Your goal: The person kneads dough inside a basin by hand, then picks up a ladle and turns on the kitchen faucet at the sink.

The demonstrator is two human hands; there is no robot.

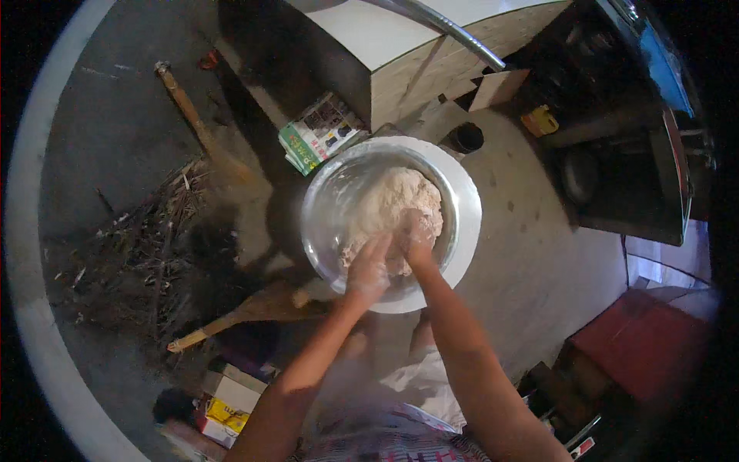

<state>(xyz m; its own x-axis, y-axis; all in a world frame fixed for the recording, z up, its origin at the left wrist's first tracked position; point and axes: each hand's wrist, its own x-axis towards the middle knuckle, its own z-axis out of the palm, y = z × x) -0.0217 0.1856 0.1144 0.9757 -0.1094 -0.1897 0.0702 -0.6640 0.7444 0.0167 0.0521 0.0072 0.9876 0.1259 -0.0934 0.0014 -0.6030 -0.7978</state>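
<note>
A large metal bowl (314,231) stands on a round white surface (469,213) straight before me. In it lies a big, rough mass of pale dough (404,187), heaped towards the bowl's far right side. My left hand (369,271), dusted with flour, presses on the dough's near left part with its fingers together. Close to its right, my right hand (417,237) pushes into the dough, its fingertips partly sunk in or hidden. Neither hand is clearly closed around a piece. White smears mark the bowl's inner wall.
A printed green and white packet (314,141) lies just beyond the bowl. A white-topped block (369,34) with a metal pipe (456,32) stands behind. Wooden-handled tools (196,338) and dry twigs (173,196) are at left, a dark cup (466,137) and yellow container (540,121) at right.
</note>
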